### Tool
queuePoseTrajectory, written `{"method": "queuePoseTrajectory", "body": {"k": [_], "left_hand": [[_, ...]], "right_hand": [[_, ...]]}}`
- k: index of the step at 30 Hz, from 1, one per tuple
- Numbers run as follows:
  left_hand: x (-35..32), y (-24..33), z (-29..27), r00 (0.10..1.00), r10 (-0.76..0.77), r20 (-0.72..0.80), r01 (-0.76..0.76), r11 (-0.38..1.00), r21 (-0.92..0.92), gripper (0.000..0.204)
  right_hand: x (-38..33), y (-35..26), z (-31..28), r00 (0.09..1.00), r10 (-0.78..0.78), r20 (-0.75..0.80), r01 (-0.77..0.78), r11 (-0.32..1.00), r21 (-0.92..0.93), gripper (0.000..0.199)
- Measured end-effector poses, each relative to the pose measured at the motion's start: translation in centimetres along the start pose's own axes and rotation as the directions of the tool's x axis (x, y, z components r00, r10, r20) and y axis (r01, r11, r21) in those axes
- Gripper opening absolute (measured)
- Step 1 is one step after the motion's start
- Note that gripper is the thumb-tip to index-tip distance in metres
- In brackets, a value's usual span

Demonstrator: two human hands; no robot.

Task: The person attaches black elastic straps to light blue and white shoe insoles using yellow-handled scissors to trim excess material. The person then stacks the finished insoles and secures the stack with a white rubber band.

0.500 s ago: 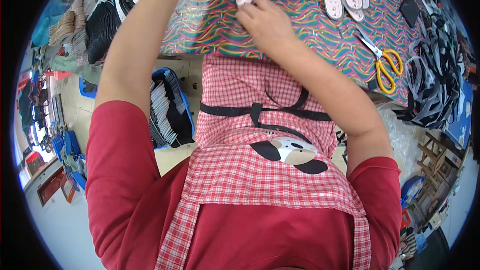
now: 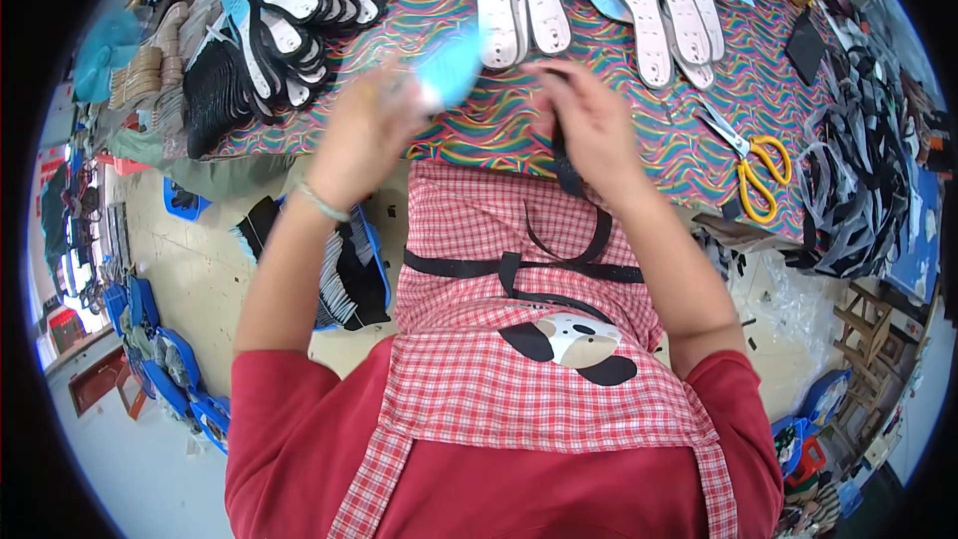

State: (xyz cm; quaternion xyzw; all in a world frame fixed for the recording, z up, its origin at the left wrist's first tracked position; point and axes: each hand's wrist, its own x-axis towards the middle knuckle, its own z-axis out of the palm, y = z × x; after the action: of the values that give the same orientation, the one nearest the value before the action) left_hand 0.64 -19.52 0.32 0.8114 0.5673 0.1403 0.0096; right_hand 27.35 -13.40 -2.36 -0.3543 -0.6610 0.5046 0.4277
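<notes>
My left hand (image 2: 367, 125), smeared by motion, is closed on a blue and white insole (image 2: 449, 70) above the table's near part. Across from it, my right hand (image 2: 596, 130) is pinched on a black strip (image 2: 567, 165) that hangs down over the table's front edge. Just beyond my hands lie overlapping insoles (image 2: 502, 15) with blue toes and pale, dotted heels. More of the same insoles (image 2: 654, 25) are fanned out farther right. At the far left rests a pile of black-edged insoles (image 2: 289, 40).
Yellow-handled scissors (image 2: 755, 165) lie at the right on the wavy-patterned tablecloth (image 2: 479, 135). Beside them a heap of black and grey strips (image 2: 858, 160) spills over the table's edge. A blue crate (image 2: 379, 250) of stacked pieces stands on the floor at the left.
My left hand has come back toward me with an insole in it. My right hand has left the pale insole heels and now has a black strip. The view has tilted farther up the table.
</notes>
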Motion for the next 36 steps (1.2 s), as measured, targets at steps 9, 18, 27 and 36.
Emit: {"method": "queuePoseTrajectory", "body": {"k": [9,18,27,36], "left_hand": [[5.0,5.1,-0.6,0.894,-0.313,0.321,0.441,0.480,-0.759,0.039],[5.8,12.5,-1.7,0.874,-0.323,0.363,0.243,-0.356,-0.902,0.031],[5.3,13.1,-2.0,0.892,-0.395,0.220,0.160,-0.181,-0.970,0.015],[5.5,12.8,-1.9,0.950,-0.288,-0.117,-0.040,0.261,-0.965,0.013]], "right_hand": [[-3.3,-4.5,-2.9,0.978,-0.199,0.060,0.207,0.936,-0.284,0.016],[-3.4,-8.0,-2.3,0.959,0.264,-0.099,-0.170,0.822,0.544,0.015],[-2.7,-7.9,-2.2,0.955,0.274,-0.110,-0.169,0.812,0.559,0.017],[-2.5,-6.5,-1.9,0.941,-0.177,-0.289,0.167,0.984,-0.060,0.012]]}}
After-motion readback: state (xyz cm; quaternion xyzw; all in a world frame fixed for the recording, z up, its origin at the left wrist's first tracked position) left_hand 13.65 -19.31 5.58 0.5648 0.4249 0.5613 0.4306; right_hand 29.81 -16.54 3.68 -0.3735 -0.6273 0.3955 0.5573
